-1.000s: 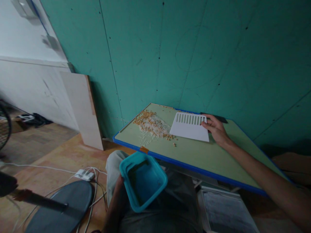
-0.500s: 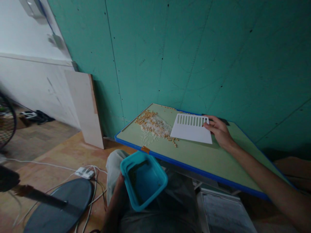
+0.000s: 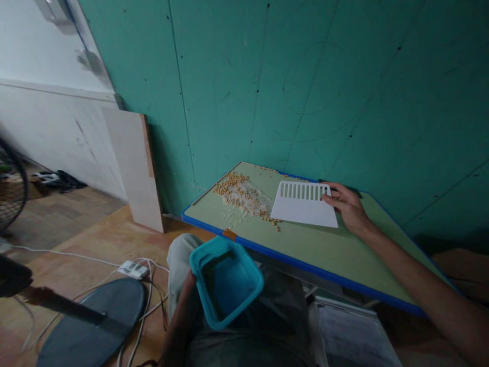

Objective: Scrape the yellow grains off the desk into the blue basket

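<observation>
My right hand (image 3: 346,205) is closed on the right edge of a white slotted scraper (image 3: 305,211), thumb on its front face. The scraper stands tilted over the table (image 3: 321,255), its slots along the upper side. Left of it lies a spread pile of yellow beans (image 3: 233,182) mixed with white rice-like grains (image 3: 248,199); a few beans sit close to its lower left corner. Below the table edge, my left hand (image 3: 188,290) grips the left side of a blue plastic container (image 3: 229,280) above my lap. Dark greenish bits line part of its inside; most of that hand's fingers are hidden.
A green wall (image 3: 229,76) rises behind the table, and a pale board (image 3: 135,173) leans on it. To the left are a fan base (image 3: 91,326), white cables and a power strip (image 3: 133,269). A grey-topped stool (image 3: 353,336) stands under the table.
The scraper and my right hand have shifted very slightly right. The container in my left hand stays nearly in place, and the pile looks unchanged.
</observation>
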The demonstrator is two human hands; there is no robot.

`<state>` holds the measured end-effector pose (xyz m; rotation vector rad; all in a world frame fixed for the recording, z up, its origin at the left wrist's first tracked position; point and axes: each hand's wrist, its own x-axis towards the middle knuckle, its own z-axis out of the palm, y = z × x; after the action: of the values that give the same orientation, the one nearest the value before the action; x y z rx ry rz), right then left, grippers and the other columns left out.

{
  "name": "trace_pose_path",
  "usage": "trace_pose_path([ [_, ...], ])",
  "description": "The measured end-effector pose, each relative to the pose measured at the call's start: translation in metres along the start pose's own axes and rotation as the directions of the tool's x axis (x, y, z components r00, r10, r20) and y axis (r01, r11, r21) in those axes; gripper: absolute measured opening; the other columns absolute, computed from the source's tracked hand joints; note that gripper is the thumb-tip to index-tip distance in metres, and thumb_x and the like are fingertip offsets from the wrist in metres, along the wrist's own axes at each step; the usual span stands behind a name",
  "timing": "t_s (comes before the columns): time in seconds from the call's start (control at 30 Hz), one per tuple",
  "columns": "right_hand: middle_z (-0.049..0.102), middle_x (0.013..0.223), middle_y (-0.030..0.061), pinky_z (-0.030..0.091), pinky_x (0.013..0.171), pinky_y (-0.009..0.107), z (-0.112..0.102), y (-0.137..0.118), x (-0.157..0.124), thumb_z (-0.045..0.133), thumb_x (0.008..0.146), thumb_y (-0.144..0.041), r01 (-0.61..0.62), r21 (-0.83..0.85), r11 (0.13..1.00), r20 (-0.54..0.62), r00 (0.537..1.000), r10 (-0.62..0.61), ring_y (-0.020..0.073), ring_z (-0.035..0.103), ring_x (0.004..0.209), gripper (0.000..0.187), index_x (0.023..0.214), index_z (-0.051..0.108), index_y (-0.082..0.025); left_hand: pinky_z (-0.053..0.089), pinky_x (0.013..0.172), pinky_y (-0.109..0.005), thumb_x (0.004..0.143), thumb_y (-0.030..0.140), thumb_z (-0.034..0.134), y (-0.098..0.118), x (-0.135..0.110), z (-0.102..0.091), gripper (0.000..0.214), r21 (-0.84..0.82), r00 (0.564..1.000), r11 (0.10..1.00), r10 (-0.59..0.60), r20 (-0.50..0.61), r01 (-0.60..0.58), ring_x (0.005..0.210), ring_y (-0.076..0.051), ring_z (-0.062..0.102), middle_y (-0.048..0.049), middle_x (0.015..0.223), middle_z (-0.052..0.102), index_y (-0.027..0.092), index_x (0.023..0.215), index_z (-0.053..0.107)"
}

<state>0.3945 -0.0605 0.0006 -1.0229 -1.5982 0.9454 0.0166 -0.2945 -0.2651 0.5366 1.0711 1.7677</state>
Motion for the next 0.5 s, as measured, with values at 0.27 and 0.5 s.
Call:
trace_pose_path([
  [0.27,0.08,0.091,0.0025,0.046,0.059,0.029,-0.004,-0.002,0.003,0.086,0.072,-0.04,-0.021,0.05,0.999,-0.028,0.999,0.022,0.0207,0.069,0.07,0.045,0.113,0.071,-0.028,0.03,0.132,-0.059,0.08,0.078,0.075,0.001,0.0,-0.001,0.086,0.019,1.0,1.0,0.008,-0.012,-0.008,0.156,-0.045,0.043,-0.0076,0.157,0.066,0.03,0.15,0.066],
  [0.5,0.08,0.092,0.0026,0.046,0.06,0.03,-0.012,0.005,0.008,0.086,0.07,-0.043,-0.029,0.02,0.999,-0.058,0.998,0.031,0.0227,0.07,0.073,0.047,0.112,0.071,-0.029,0.027,0.133,-0.057,0.082,0.077,0.073,0.0,-0.001,-0.002,0.081,0.059,0.999,0.998,0.02,-0.049,-0.018,0.159,-0.043,0.038,-0.0071,0.154,0.068,0.03,0.148,0.068],
])
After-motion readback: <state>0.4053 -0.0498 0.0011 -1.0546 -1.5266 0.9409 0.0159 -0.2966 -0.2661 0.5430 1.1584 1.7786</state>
